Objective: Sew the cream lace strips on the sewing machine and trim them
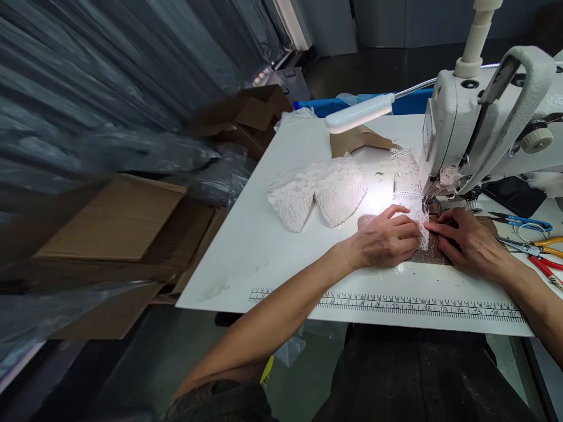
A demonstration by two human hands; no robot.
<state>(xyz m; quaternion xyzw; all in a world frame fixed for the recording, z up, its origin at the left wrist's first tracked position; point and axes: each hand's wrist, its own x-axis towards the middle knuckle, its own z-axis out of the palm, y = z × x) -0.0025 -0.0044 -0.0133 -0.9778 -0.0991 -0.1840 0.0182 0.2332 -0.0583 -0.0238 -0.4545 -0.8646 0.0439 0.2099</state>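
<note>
A strip of white lace fabric (pixel 408 183) runs under the needle area of a white sewing machine (pixel 444 129). My left hand (pixel 391 237) lies on the strip's left side, its bent fingers pressing the lace near the presser foot. On the other edge, my right hand (pixel 468 240) has its fingers drawn together, with the index fingertip on the lace. Both hands rest partly over a brownish plate (pixel 433 255) and hide some of the fabric. Left of them lies another white lace piece (pixel 323 187) with a notch in its lower edge.
Blue-handled scissors (pixel 530 223), orange-handled snips (pixel 541 243) and a red-handled tool (pixel 545 269) lie at the right. A lit lamp (pixel 360 114) hangs above brown card (pixel 358 140). A printed ruler (pixel 396 305) follows the front edge. Cardboard boxes (pixel 114 217) stand left of the table.
</note>
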